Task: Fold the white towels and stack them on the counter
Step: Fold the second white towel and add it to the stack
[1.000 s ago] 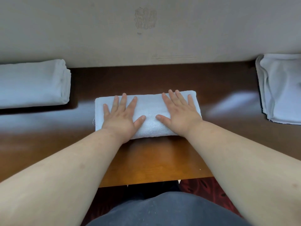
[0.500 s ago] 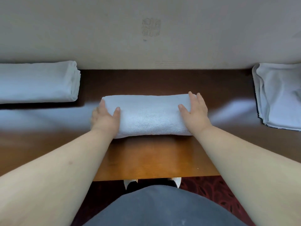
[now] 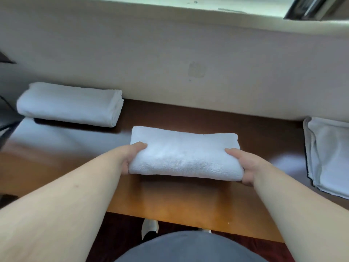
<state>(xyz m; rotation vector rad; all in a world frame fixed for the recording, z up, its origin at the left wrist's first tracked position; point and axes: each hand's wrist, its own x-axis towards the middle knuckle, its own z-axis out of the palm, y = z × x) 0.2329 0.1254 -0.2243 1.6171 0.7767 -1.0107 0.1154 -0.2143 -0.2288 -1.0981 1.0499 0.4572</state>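
Observation:
A folded white towel (image 3: 185,154) is held just above the brown wooden counter (image 3: 170,197) in the middle of the view. My left hand (image 3: 132,156) grips its left end, thumb on top and fingers hidden underneath. My right hand (image 3: 243,165) grips the right end the same way. A second folded white towel (image 3: 69,104) lies at the back left against the wall. Loosely laid white towels (image 3: 330,154) sit at the right edge.
A beige wall (image 3: 170,53) rises right behind the counter, with a ledge above it. The counter's front edge runs below my arms; dark patterned floor and a shoe (image 3: 150,228) show beneath it. A dark object (image 3: 5,118) sits at the far left.
My hands went from pressing flat on the towel to its two ends, then gripped it and lifted it off the counter. The view tilted up and leftward.

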